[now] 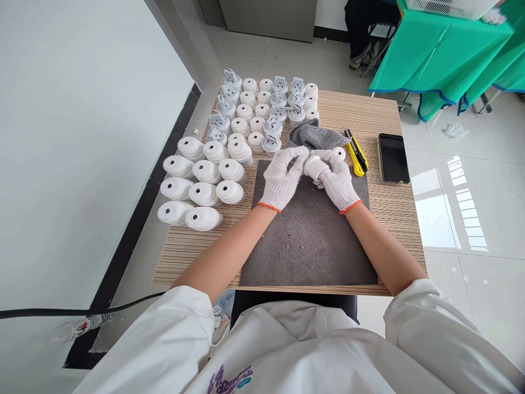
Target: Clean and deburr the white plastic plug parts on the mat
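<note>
Both my hands wear white knit gloves with orange cuffs. My left hand and my right hand meet over the far end of a dark grey mat. Together they grip a small white plastic housing, fingers curled around it from either side. A second small white part lies just behind my right hand. A grey cloth is bunched at the mat's far edge.
Several white ribbed housings lie in rows at the left of the wooden table. Several smaller white caps and parts with metal clips stand at the back. A yellow utility knife and a black phone lie at the right.
</note>
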`<action>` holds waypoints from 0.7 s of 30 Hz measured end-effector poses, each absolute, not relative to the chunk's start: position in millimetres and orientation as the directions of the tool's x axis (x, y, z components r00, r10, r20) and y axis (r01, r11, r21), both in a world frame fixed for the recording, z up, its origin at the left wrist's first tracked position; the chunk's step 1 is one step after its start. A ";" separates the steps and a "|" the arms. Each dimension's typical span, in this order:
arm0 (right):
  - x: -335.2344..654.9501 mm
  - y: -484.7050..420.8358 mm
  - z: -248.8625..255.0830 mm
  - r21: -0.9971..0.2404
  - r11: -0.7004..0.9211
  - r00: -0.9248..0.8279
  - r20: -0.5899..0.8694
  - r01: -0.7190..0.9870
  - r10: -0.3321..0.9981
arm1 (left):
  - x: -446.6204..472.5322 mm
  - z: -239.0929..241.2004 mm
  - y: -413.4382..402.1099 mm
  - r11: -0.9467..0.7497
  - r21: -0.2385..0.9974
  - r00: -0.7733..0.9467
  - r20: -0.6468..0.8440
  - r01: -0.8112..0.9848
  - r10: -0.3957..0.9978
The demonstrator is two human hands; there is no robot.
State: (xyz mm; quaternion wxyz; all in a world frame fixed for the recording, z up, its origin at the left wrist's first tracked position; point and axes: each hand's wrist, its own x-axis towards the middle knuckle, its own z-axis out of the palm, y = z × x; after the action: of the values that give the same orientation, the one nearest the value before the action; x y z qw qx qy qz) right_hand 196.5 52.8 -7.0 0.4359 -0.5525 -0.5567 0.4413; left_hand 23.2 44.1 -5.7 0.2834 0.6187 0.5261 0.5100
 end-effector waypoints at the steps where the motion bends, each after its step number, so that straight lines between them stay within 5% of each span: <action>1: 196.0 51.8 -5.4 -0.970 0.000 -0.014 -0.004 0.242 1.000 | 23.0 -5.9 44.4 -0.268 0.883 -0.082 0.322 0.385 0.943; 21: 194.9 49.5 -2.7 -0.963 0.005 0.018 0.010 0.270 1.000 | 23.3 -2.5 46.0 -0.200 0.868 -0.115 0.279 0.455 0.953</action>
State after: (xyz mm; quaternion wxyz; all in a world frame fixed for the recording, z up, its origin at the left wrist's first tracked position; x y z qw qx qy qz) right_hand 194.9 49.5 -2.7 0.4341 -0.5664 -0.5605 0.4204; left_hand 23.3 46.0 -2.5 0.2621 0.6113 0.5758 0.4755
